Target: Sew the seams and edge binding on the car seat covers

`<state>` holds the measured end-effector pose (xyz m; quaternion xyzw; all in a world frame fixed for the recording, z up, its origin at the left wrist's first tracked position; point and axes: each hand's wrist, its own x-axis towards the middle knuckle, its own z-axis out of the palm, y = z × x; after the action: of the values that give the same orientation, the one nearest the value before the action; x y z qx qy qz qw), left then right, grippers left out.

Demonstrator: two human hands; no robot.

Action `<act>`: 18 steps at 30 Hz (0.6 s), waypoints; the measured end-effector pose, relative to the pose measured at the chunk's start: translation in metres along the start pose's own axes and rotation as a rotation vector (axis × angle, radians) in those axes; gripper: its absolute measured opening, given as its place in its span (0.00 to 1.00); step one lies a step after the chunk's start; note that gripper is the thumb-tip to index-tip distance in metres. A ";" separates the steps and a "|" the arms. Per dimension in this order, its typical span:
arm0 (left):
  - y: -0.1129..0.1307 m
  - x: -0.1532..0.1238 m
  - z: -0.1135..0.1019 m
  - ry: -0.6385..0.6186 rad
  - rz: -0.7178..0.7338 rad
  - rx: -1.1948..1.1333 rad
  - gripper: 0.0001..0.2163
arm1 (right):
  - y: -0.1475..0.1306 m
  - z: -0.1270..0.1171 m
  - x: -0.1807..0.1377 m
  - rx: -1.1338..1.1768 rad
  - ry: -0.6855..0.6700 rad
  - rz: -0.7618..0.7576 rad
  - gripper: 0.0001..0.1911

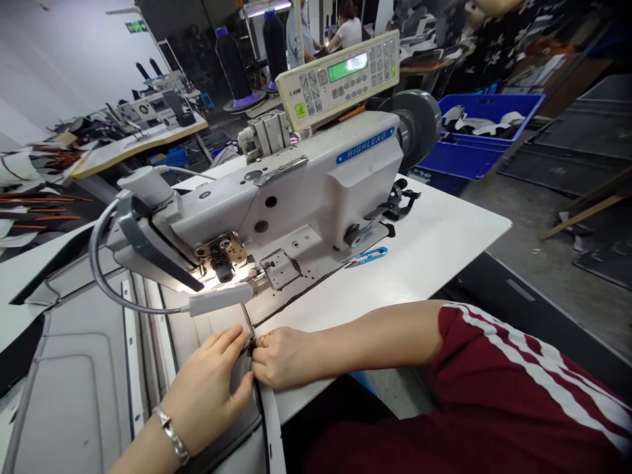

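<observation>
A large grey sewn cover point(74, 375) with dark edging lies on the table's left side and runs under the head of the sewing machine point(291, 184). Flat on this cover rests my left hand point(210, 378), fingers stretched forward and thumb apart. Right beside it, my right hand point(284, 359) is curled closed at the cover's dark-edged border; its fingertips are partly hidden. A pale strip point(270, 424) hangs down below that hand. Both hands are in front of the lit needle area, where a lamp point(220, 301) on a bendy neck partly blocks the view.
Blue thread snips point(368, 255) lie on the white tabletop point(419, 243) beside the machine bed. A control panel point(340, 79) tops the machine. Behind stand a blue crate point(454, 155) with pieces inside, thread cones point(233, 69), another sewing table point(143, 141) and several people.
</observation>
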<state>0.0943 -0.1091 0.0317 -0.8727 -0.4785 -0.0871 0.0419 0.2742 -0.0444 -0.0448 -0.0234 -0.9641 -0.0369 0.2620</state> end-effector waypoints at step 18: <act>-0.018 0.021 0.036 0.229 0.006 0.246 0.13 | 0.004 -0.003 0.002 0.031 -0.078 0.054 0.09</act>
<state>0.0944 -0.0768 0.0001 -0.8467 -0.4752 -0.1264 0.2031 0.2740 -0.0409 -0.0406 -0.0467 -0.9731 -0.0138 0.2252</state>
